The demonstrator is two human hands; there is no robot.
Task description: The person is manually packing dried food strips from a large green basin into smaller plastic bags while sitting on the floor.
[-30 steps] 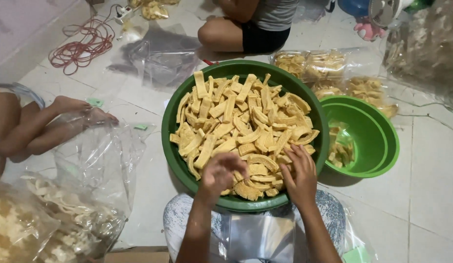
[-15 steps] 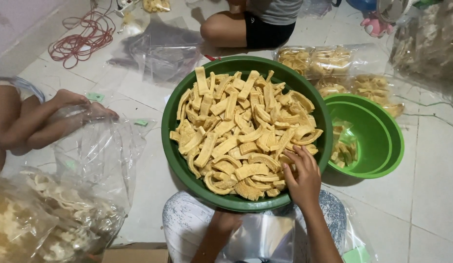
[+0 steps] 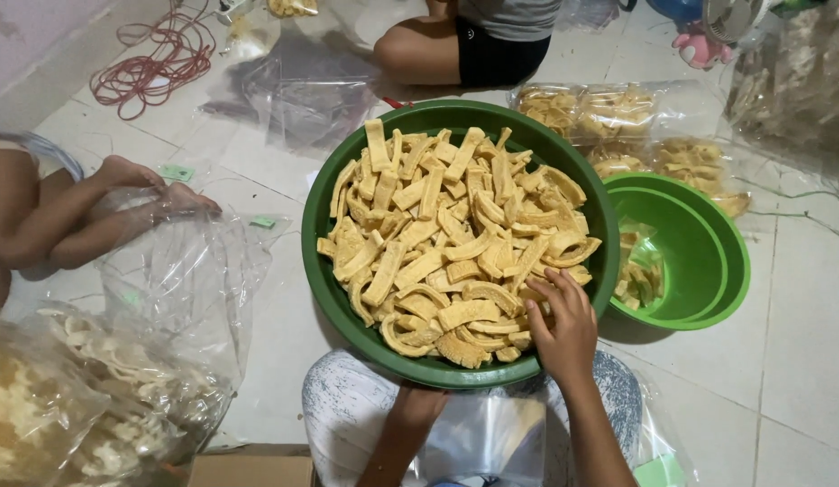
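A big green basin (image 3: 325,271) heaped with yellow fried strip crackers (image 3: 446,234) stands on the tiled floor in front of me. My right hand (image 3: 563,329) lies on the crackers at the basin's near right rim, fingers spread over a few pieces. My left hand (image 3: 417,406) is down below the basin's near rim, at the mouth of a clear plastic bag (image 3: 487,433) in my lap. Its fingers are hidden by the rim, so what it holds cannot be seen.
Stacked smaller green bowls (image 3: 708,271) with a few crackers sit right of the basin. Filled cracker bags (image 3: 618,113) lie behind. One person sits at the top (image 3: 455,50); another's feet (image 3: 158,194) rest left on clear bags (image 3: 167,298). A red cable coil (image 3: 158,59) lies far left.
My left hand lifted off the crackers in the basin and dropped below the near rim to the bag in my lap. The right hand stayed at the rim.
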